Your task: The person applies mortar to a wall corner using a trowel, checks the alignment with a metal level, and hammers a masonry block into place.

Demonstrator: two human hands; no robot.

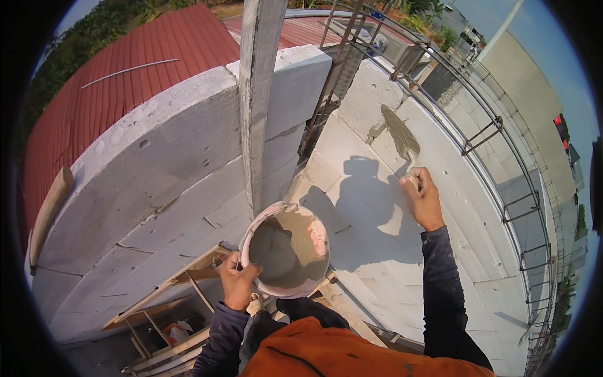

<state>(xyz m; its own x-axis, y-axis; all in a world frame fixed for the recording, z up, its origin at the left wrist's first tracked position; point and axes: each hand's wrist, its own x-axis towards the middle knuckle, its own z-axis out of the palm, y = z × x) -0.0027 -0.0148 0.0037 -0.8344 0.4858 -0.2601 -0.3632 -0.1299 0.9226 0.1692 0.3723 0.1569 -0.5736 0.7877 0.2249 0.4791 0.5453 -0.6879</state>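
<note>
My right hand (pixel 424 200) is closed round the handle of a trowel (pixel 402 135), whose blade is coated with grey mortar and lies against the block wall (pixel 452 207) on the right. A smear of wet mortar (pixel 375 132) shows on the blocks beside the blade. With my left hand (pixel 237 281) I grip the rim of a pinkish bucket (pixel 244 246), its fingers closed over the edge. Wet grey mortar (pixel 276 248) fills part of the bucket, and some clings to its inner side. The bucket hangs in front of my body, near the wall corner.
A wooden post (pixel 256 94) stands upright before the left block wall (pixel 169 138). Steel rebar cages (pixel 468 147) run along the right wall's top and rise at the corner. Below left is a wooden frame (pixel 169 320). A red metal roof (pixel 138 69) lies beyond.
</note>
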